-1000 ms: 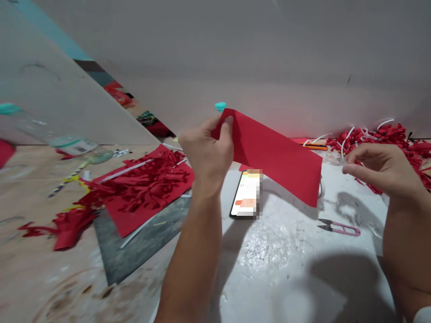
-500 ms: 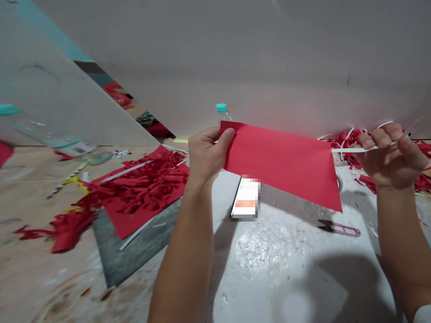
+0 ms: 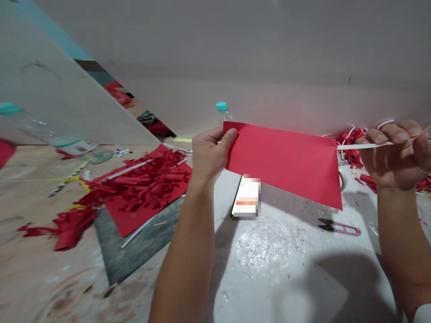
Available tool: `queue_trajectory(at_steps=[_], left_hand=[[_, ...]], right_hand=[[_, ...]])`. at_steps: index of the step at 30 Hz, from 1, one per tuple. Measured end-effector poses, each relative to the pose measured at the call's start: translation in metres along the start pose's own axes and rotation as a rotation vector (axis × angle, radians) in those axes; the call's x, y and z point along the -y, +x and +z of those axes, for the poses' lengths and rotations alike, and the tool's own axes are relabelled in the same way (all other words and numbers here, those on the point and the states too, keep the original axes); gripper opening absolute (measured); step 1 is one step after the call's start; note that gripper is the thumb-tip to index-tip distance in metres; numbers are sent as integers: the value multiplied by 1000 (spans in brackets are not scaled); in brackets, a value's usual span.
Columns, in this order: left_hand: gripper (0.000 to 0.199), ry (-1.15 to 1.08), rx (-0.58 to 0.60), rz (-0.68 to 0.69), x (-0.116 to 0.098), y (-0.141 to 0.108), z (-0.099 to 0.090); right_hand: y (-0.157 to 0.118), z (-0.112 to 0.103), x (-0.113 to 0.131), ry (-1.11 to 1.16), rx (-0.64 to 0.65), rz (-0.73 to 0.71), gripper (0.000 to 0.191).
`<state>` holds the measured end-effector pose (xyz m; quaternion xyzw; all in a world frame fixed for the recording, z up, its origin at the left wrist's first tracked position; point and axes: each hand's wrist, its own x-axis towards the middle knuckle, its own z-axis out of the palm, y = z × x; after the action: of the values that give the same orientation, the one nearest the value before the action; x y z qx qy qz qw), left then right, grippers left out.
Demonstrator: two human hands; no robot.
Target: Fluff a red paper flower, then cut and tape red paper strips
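A flat red sheet (image 3: 284, 159) is held up above the white work surface (image 3: 262, 269). My left hand (image 3: 212, 152) pinches its upper left corner, thumb in front. From the sheet's upper right corner a thin white strip (image 3: 362, 146) runs to the right. My right hand (image 3: 395, 152) is closed on that strip, between thumb and fingers. Below the sheet lies a phone (image 3: 245, 197) with a lit, partly blurred screen. A pair of pink-handled thread snips (image 3: 340, 227) rests on the surface to the right.
Cut red pieces (image 3: 144, 184) lie on a red sheet over a dark green board (image 3: 134, 251) at the left. More red scraps (image 3: 350, 134) are at the right. One bottle (image 3: 222, 107) stands behind the sheet; another bottle (image 3: 74, 143) is at the left.
My right hand has moved slightly right and its thumb is farther out along the white strip. The red sheet and my left hand have shifted slightly right.
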<state>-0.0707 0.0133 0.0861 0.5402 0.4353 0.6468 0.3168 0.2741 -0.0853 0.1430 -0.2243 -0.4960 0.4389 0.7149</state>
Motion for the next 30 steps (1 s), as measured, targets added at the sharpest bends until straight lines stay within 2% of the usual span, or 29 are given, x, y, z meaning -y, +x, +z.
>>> queue_trajectory(at_steps=[4, 7, 16, 21, 23, 26, 28, 30], left_hand=[[27, 61, -29, 46, -4, -1, 0], [28, 75, -44, 61, -5, 0, -1], [31, 92, -72, 27, 3, 6, -7], [29, 155, -100, -2, 10, 8, -19], [29, 219, -92, -20, 15, 9, -26], [30, 312, -29, -73, 27, 10, -33], [32, 412, 53, -86, 37, 9, -32], [40, 593, 122, -13, 43, 7, -24]], right_hand=[[2, -3, -3, 189, -1, -53, 21], [2, -3, -6, 307, 48, -84, 19], [10, -14, 0, 358, 20, -118, 22], [11, -25, 6, 403, -39, -144, 19], [10, -27, 8, 359, -50, -111, 19], [10, -28, 6, 92, -17, -25, 20], [9, -27, 1, -111, 3, 14, 19], [8, -23, -4, -225, 21, 42, 17]])
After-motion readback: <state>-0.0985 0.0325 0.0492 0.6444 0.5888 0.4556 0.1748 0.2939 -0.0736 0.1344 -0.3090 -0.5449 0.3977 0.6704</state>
